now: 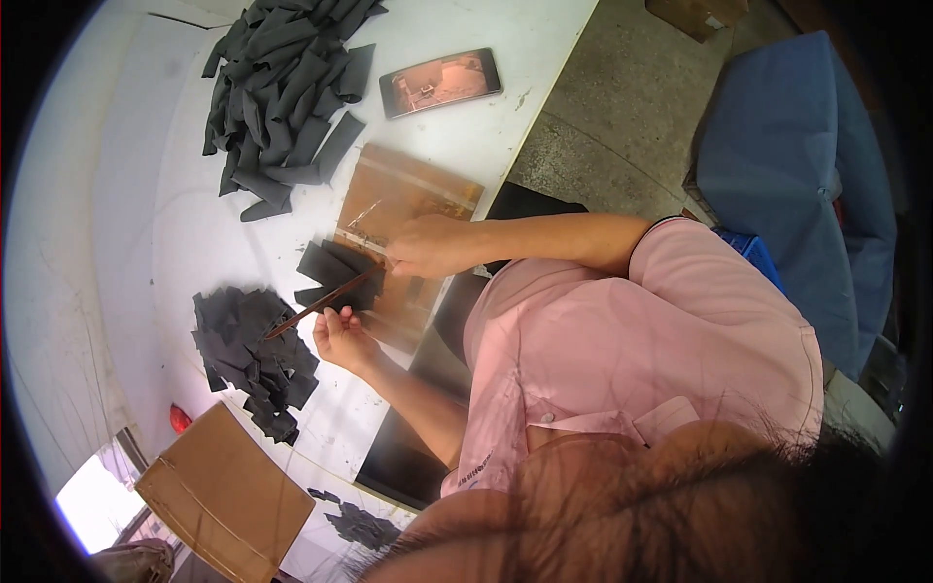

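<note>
My right hand [428,248] is closed over a brown board [408,185] with clear tape across it. From its fingers a long, thin, brown pointed stick [326,301] slants down to the left. Black fabric pieces [335,264] lie under and beside the stick, partly on the board's left edge. My left hand [342,338] is just below them, its fingers curled and pinched together near the stick. What those fingertips hold, if anything, I cannot make out. The stick's far tip reaches a pile of flat black pieces [253,350].
A heap of rolled black strips [282,87] covers the upper part of the white table [175,233]. Beside it lies a phone [440,83] with a lit screen. A brown box [225,491] and black scraps [362,525] are at the lower left; a blue cover [777,185] is at right.
</note>
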`<state>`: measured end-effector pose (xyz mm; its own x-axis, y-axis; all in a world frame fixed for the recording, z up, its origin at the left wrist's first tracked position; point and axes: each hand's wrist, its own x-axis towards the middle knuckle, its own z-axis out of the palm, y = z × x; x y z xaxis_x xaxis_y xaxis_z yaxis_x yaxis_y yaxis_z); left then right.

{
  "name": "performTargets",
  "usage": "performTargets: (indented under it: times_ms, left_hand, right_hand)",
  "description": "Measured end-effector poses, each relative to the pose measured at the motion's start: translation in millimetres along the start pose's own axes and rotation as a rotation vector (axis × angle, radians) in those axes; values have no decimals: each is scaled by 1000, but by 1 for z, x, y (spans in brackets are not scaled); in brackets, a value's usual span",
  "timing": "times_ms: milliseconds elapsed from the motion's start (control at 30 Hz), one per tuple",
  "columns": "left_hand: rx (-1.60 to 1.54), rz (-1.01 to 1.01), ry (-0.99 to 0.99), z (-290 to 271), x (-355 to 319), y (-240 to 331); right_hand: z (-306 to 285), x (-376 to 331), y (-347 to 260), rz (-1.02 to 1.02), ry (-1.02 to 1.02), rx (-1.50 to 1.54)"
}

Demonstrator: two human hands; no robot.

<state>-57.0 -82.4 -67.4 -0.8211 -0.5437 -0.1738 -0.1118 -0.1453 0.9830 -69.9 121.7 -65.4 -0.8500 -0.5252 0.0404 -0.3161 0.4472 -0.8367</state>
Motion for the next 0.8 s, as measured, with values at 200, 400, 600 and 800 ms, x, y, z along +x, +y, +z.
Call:
performTargets:
  times_ms: [200,400,600,800]
  left_hand:
    - [-932,-471,-305,-22,-12,14]
    - [-682,-517,-217,18,-79,29]
    - [-226,-182,-387,11,-74,29]
    - [-643,-422,-354,15,-73,23]
  right_hand:
    - [14,-10,-25,-182,442,-5]
    - [28,-3,-33,-95,444,504]
    - [-2,-6,-24,-169,127,368]
    - [-12,-12,-43,176,85,1024]
